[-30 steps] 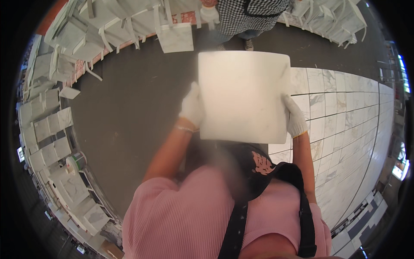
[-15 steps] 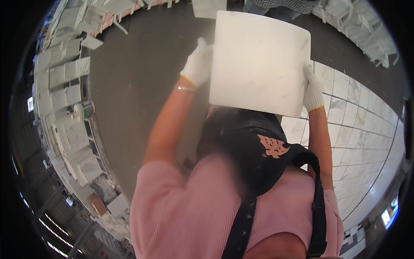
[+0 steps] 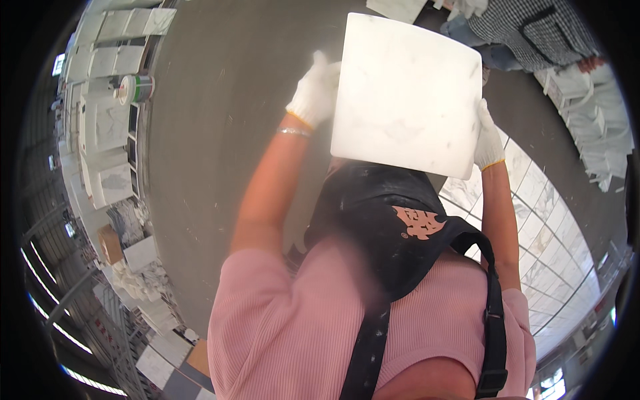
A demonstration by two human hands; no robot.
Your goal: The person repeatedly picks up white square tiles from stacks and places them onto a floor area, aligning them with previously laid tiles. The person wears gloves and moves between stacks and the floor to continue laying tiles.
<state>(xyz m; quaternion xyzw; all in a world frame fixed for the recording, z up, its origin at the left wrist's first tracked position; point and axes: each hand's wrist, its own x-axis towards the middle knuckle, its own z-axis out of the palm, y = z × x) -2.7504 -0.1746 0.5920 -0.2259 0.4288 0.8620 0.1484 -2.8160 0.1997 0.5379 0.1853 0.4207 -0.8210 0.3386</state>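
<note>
On my far left, pale marbled slabs (image 3: 107, 123) line the grey floor (image 3: 200, 153), with a white bucket with a green band (image 3: 137, 89) among them and a brown box (image 3: 110, 244) farther down that side. Next comes my left hand (image 3: 315, 92), in a white knitted glove with a bracelet (image 3: 293, 131) behind its cuff; it grasps the left edge of a white square slab (image 3: 408, 97), my thumb pointing up and the other fingers partly hidden. The slab is raised in front of me, above my dark apron (image 3: 380, 213), its broad face toward me. My right hand (image 3: 489, 139), gloved too, grips the opposite edge, fingertips mostly out of sight behind it. Beyond that hand lie rows of veined tiles (image 3: 540, 227), and at upper right stands a co-worker in a checked garment (image 3: 533, 30), near more pale pieces (image 3: 593, 110).
</note>
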